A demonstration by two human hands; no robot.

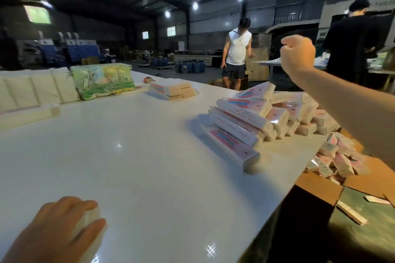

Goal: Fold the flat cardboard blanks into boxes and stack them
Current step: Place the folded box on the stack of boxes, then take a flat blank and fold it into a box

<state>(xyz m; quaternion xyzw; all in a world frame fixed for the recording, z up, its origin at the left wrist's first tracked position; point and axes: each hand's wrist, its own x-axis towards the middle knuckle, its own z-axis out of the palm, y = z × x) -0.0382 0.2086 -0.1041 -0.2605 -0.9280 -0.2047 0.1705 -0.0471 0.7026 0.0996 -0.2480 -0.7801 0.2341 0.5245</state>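
A leaning pile of folded white-and-pink boxes (252, 121) lies on the right part of the white table (139, 156). My right hand (298, 55) is raised above and behind that pile as a closed fist, holding nothing I can see. My left hand (62, 226) lies at the near left of the table, its fingers curled over a small white stack of flat blanks (89, 220), mostly hidden under the hand. A small stack of blanks (171, 89) sits farther back at the table's middle.
White bundles (32, 92) and a green printed package (102, 81) line the far left of the table. An open brown carton (320, 186) with several boxes stands on the floor at right. Two people (236, 53) stand beyond the table's far edge.
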